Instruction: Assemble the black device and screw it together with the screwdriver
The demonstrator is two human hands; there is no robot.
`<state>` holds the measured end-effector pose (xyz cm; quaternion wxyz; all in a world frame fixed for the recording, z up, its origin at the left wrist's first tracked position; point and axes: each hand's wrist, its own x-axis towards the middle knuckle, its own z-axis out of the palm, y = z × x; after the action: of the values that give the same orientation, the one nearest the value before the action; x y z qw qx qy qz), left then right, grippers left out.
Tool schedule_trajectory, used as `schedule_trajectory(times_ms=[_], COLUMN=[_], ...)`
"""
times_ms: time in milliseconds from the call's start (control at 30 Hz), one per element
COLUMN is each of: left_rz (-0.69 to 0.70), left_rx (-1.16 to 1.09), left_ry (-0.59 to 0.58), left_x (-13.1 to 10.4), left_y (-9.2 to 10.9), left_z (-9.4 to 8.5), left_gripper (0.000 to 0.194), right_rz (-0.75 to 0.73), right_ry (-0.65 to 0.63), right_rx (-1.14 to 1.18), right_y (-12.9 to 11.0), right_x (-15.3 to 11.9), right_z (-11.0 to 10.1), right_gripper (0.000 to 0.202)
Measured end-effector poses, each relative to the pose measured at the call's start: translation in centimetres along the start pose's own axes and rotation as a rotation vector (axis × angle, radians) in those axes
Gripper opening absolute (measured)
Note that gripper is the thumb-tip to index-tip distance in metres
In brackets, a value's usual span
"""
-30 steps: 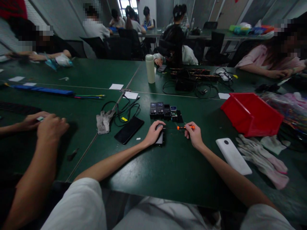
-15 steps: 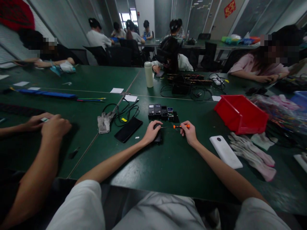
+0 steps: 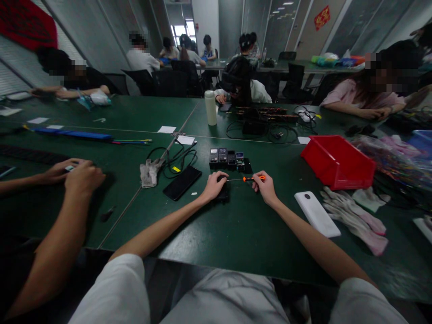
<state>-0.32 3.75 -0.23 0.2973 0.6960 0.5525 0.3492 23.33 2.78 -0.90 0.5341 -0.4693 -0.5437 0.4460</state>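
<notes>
My right hand (image 3: 265, 186) is closed around the orange and black handle of a screwdriver (image 3: 254, 178). Its thin shaft points left, with the tip at a small black device (image 3: 222, 194). Over that device my left hand (image 3: 215, 185) is closed, gripping it against the table and hiding most of it. Just beyond my hands stands a row of small black boxes (image 3: 222, 155), with a little circuit board (image 3: 240, 159) at the row's right end. A flat black piece (image 3: 248, 165) lies beside the board.
Left of my hands lie a black phone (image 3: 182, 182), a grey glove (image 3: 150, 172) and a black cable (image 3: 184, 155). To the right are a red bin (image 3: 337, 164), a white power bank (image 3: 317, 213) and gloves (image 3: 357, 220). A co-worker's hands (image 3: 83, 177) work at far left.
The screwdriver has shifted slightly left, its tip now closer against the device under my left hand. My view has turned a little; both hands keep their hold.
</notes>
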Motion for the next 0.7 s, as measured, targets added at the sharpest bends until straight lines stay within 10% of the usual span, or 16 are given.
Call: schedule_trajectory(times_ms=[400, 567, 700], left_rz=[0.005, 0.408, 0.782], left_rx=[0.142, 0.076, -0.299], left_ry=[-0.083, 0.064, -0.428], left_x=[0.4, -2.9, -7.6], left_y=[1.0, 8.7, 16.8], left_z=[-0.8, -1.6, -1.2], left_gripper=[0.024, 0.028, 0.024], right_rz=[-0.006, -0.009, 0.014], right_ry=[0.003, 0.001, 0.007], right_rx=[0.008, -0.015, -0.038], right_y=[0.0, 0.0, -0.1], right_x=[0.0, 0.1, 0.2], right_z=[0.0, 0.1, 0.1], right_gripper=[0.026, 0.026, 0.028])
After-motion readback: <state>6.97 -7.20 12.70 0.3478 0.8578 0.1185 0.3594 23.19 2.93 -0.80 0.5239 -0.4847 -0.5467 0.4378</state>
